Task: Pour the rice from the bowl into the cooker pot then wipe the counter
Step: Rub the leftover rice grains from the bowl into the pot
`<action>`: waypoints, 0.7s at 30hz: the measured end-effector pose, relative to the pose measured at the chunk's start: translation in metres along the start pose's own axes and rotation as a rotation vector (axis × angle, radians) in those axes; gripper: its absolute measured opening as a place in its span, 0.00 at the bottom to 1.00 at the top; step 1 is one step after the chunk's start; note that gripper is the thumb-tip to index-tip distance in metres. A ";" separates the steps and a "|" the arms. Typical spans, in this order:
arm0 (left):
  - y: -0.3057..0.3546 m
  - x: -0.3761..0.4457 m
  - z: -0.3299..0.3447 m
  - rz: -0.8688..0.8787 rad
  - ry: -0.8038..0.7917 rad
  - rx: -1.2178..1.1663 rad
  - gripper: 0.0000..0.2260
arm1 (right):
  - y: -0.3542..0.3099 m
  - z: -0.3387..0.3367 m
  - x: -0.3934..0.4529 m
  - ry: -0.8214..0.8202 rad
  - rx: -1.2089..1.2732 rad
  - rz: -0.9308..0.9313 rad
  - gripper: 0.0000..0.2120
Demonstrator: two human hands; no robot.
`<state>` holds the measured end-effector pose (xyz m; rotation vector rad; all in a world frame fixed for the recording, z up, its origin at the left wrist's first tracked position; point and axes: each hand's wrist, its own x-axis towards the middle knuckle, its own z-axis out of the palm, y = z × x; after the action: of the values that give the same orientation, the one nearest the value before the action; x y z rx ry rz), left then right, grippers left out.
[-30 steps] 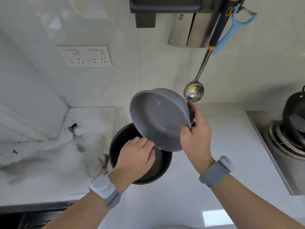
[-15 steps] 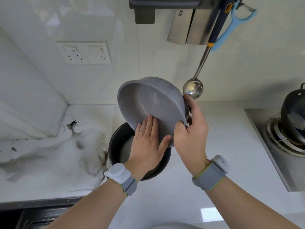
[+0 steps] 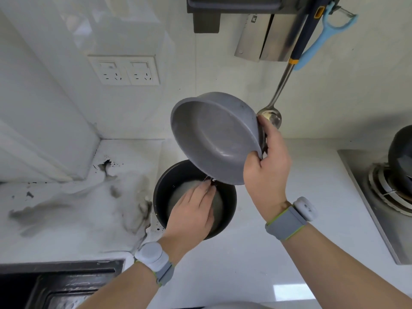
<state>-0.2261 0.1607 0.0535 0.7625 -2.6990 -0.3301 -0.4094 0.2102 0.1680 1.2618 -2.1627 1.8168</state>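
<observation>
My right hand (image 3: 266, 166) still grips the tilted grey plastic bowl (image 3: 214, 139) at its 3 o'clock rim, above the black cooker pot (image 3: 229, 204). My left hand (image 3: 192, 210), fingers relaxed, has dropped off the bowl's inside into the pot, over the white rice (image 3: 182, 190).

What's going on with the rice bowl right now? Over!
Right hand grips tipped grey bowl above cooker pot. Left hand open, fingers over rice in pot. Bowl looks emptied. Nothing in the way.
</observation>
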 end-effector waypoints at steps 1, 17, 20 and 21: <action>-0.005 -0.006 0.004 -0.016 -0.020 0.022 0.23 | 0.002 -0.001 0.000 0.010 -0.003 0.013 0.34; 0.026 0.037 0.005 -0.773 0.135 -0.968 0.08 | -0.008 -0.012 -0.008 0.115 0.185 0.373 0.32; 0.024 0.033 0.010 -0.759 0.195 -0.975 0.13 | -0.007 -0.017 -0.010 0.110 0.175 0.406 0.32; 0.023 0.032 0.011 -0.761 0.208 -0.973 0.15 | -0.007 -0.018 -0.010 0.107 0.176 0.416 0.32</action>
<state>-0.2666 0.1636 0.0581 1.3042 -1.5972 -1.4688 -0.4062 0.2308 0.1740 0.7490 -2.3841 2.2072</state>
